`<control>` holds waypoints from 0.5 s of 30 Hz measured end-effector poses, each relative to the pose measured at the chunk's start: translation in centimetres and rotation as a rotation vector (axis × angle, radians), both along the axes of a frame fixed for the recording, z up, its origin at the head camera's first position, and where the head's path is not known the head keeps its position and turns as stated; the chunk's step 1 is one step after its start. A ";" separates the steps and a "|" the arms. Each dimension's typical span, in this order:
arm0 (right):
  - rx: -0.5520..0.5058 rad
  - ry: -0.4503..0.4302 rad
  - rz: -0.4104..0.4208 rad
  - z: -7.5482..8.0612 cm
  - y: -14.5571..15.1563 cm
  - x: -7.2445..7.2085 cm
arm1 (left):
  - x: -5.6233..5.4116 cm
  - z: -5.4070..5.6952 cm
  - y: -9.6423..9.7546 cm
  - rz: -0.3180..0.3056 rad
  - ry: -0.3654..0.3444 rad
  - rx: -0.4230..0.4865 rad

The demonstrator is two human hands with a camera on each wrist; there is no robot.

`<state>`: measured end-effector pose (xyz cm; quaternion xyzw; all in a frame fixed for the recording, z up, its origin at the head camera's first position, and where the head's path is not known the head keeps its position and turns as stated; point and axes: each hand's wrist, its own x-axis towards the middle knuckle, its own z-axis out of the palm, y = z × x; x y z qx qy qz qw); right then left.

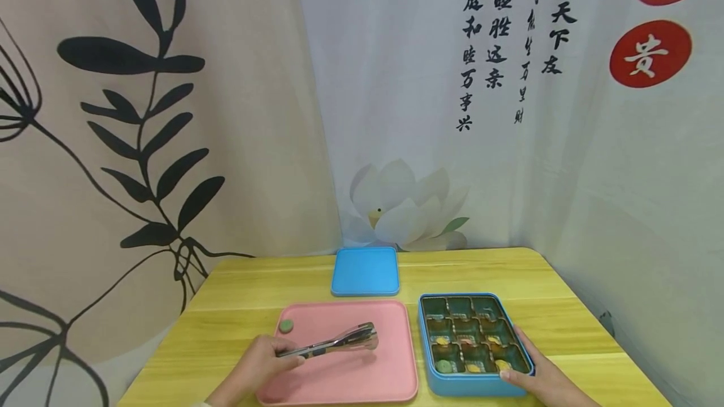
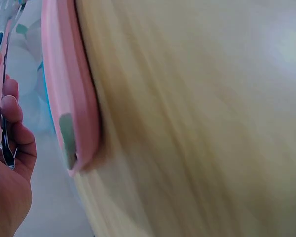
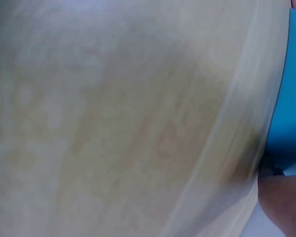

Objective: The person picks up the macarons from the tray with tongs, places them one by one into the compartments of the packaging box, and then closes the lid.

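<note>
My left hand (image 1: 266, 362) holds metal tongs (image 1: 334, 341) by the handle end, above the pink tray (image 1: 390, 382). The tongs point right, and nothing shows between their tips. A small round green piece (image 1: 286, 326) lies in the tray's back left corner. To the right stands a blue box (image 1: 464, 385) with a dark divided insert. Several small yellow, green and reddish pieces sit in its middle and front compartments. My right hand (image 1: 540, 372) grips the box at its front right corner, thumb on the rim; its other fingers are partly hidden by the side.
A flat blue lid (image 1: 366, 272) lies behind the pink tray near the table's back edge. The wood-patterned table (image 1: 226, 306) ends at a printed curtain (image 1: 266, 112) at the back and sides.
</note>
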<state>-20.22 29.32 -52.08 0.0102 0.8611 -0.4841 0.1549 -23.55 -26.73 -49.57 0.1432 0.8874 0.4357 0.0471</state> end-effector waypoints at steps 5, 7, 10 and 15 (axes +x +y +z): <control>-0.001 0.004 0.003 0.1 -0.1 0.2 | -0.9 -0.1 1.2 -0.008 0.035 0.003; -0.002 0.002 0.003 0.1 -0.2 0.2 | -1.3 -0.1 1.7 0.001 0.044 0.007; 0.005 0.005 0.001 0.1 -0.2 0.2 | -2.0 -0.2 2.4 0.003 0.070 0.010; -0.017 -0.002 0.002 0.0 0.0 0.2 | -3.1 0.2 3.8 -0.013 0.080 0.046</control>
